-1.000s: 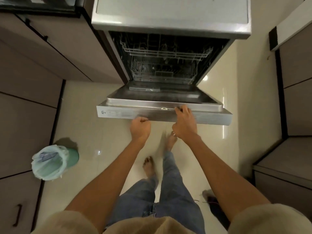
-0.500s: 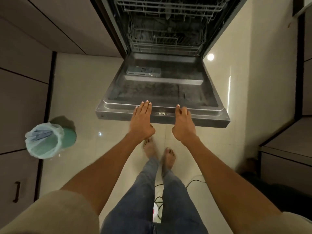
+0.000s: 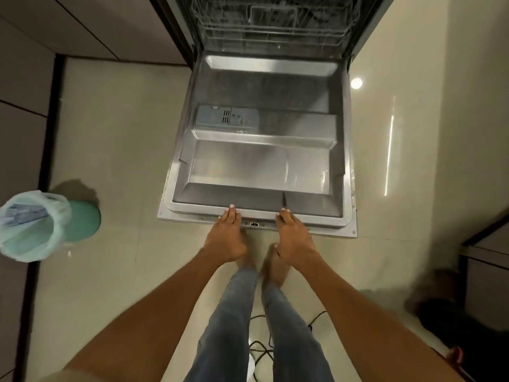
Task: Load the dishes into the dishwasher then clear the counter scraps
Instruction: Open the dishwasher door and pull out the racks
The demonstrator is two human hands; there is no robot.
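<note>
From the head camera, the stainless-steel dishwasher door lies folded down nearly flat over the glossy cream tiled floor. The left hand and right hand both rest flat on its front rim, fingers straight and together, each grip wide and holding nothing. The task's dishes and counter scraps are not in view; the white wire lower rack stands behind the door inside the dark tub, and whether it carries anything cannot be told.

The risk I see is in leaning weight on that rim, which could strain the door's hinges, and bare feet just below the metal edge could get knocked. A thin dark cable loops on the floor between the legs and could snag a step backwards.

The door's inner face is brushed, dimly reflective metal, pressed into shallow stepped panels, with a pale grey plastic detergent compartment set in it. A round mint-green bin lined with a translucent bag stands well apart to the left.
</note>
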